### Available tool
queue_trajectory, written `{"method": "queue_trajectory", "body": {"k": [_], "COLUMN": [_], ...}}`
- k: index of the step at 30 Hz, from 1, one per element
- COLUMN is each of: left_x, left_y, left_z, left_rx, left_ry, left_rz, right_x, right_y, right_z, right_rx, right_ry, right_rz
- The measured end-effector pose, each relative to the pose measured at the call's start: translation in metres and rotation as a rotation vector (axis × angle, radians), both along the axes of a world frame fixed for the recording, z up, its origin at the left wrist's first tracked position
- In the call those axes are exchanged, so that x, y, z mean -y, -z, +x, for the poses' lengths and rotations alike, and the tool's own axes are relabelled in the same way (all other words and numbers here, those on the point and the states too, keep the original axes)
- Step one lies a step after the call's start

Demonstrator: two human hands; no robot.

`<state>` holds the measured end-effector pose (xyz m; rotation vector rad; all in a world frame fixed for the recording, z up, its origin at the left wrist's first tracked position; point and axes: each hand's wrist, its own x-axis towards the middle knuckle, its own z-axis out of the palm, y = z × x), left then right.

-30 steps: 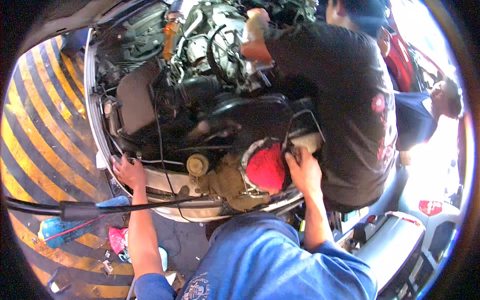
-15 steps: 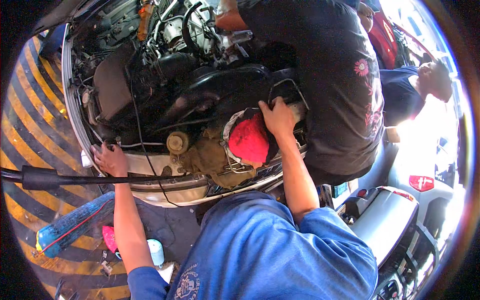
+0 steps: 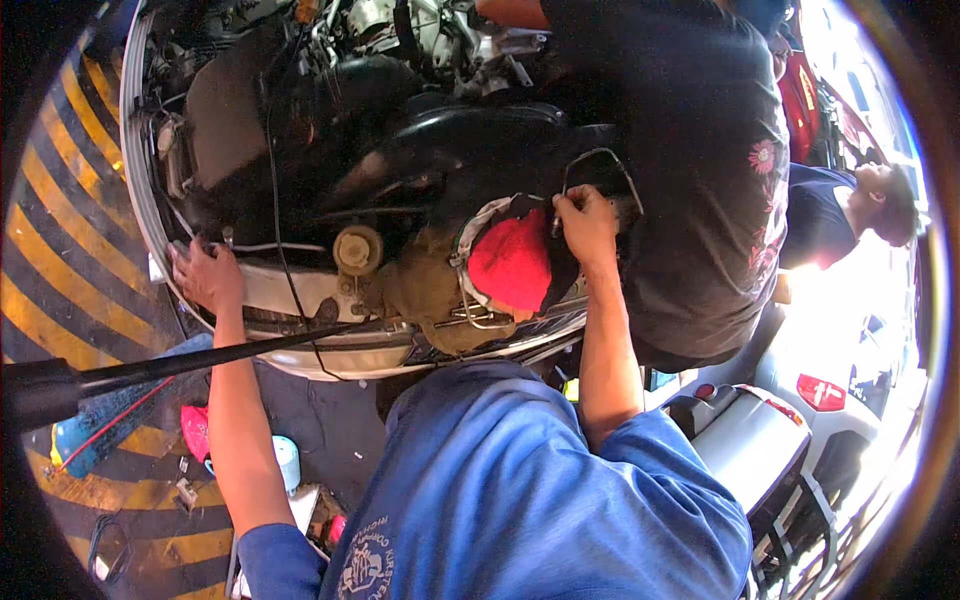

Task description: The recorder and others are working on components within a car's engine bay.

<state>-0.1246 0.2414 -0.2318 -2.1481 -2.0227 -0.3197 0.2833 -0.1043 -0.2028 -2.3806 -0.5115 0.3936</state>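
My right hand (image 3: pixel 590 225) is above the front of an open engine bay, thumb and fingers pinched. A small dark piece shows at the fingertips, its kind unclear. Just behind the hand stands a bent metal rod (image 3: pixel 603 153). To its left a red cloth (image 3: pixel 510 262) lies bunched in a pale-rimmed holder, beside a brown rag (image 3: pixel 425 285). My left hand (image 3: pixel 208 280) rests with fingers apart on the left end of the pale front panel (image 3: pixel 275 290), close to a small upright bolt. A round tan cap (image 3: pixel 356 250) sits between the hands.
A co-worker in a black shirt (image 3: pixel 700 180) leans over the bay at right; another person (image 3: pixel 825 210) is beyond. A black pole (image 3: pixel 210 358) crosses in front of my left forearm. A blue cylinder (image 3: pixel 120 410) and light-blue mug (image 3: pixel 285 463) stand on the floor. A silver motorbike (image 3: pixel 745 440) is at right.
The view has shifted a little. My right hand has moved off the cloth's edge, its fingers now pinched beside the bent rod. The left hand stays on the panel. The black pole has tilted.
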Motion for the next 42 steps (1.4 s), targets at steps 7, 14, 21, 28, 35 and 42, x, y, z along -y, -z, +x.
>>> {"method": "queue_trajectory", "body": {"k": [7,14,21,28,35,42], "left_x": [0.000,-0.004,-0.010,-0.016,-0.009,-0.019], "left_y": [0.001,0.008,0.015,0.022,0.018,0.020], "left_z": [0.000,-0.004,-0.011,-0.013,-0.013,-0.028], "left_rx": [-0.014,-0.005,0.002,0.031,0.051,0.498], "left_ry": [-0.014,-0.013,0.046,0.047,0.021,0.153], "left_rz": [-0.005,-0.012,0.055,0.087,0.055,0.013], "right_x": [0.000,0.034,0.030,0.035,0.054,0.073], "right_y": [-0.028,-0.071,-0.036,-0.065,-0.094,-0.107], "right_z": [-0.035,-0.117,-0.155,-0.142,-0.103,-0.099], "right_rx": [0.256,0.104,0.194,0.068,-0.415,-0.807], "right_ry": [-0.003,-0.503,-0.817,-0.550,-0.084,0.143], "right_rz": [0.020,-0.040,-0.313,-0.006,0.572,1.092]}}
